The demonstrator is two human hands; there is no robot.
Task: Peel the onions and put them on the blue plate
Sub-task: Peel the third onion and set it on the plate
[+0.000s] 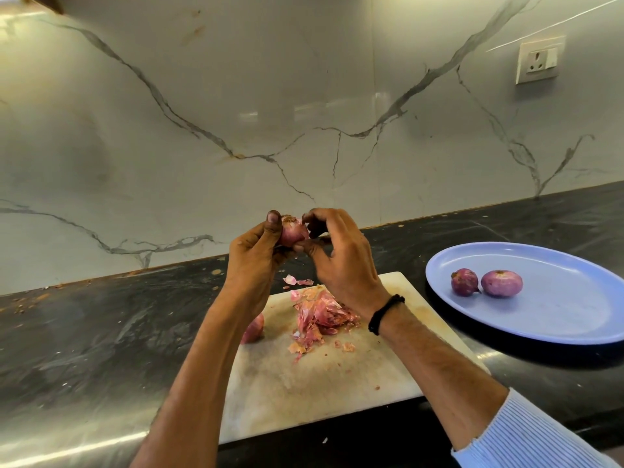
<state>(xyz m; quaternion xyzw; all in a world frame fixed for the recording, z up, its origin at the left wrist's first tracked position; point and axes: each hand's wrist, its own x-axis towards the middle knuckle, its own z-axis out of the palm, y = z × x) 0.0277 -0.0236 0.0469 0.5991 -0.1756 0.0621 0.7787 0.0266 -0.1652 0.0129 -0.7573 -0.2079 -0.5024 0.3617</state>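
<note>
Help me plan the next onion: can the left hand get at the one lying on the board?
Not yet, probably: the left hand grips the held onion. Once freed, likely yes; the board onion lies beside its forearm, nothing on top.

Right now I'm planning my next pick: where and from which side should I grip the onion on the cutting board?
Probably round its body, thumb and fingers opposite, coming from above and the right: the onion lies on the cutting board, its left side hidden behind the left forearm.
</note>
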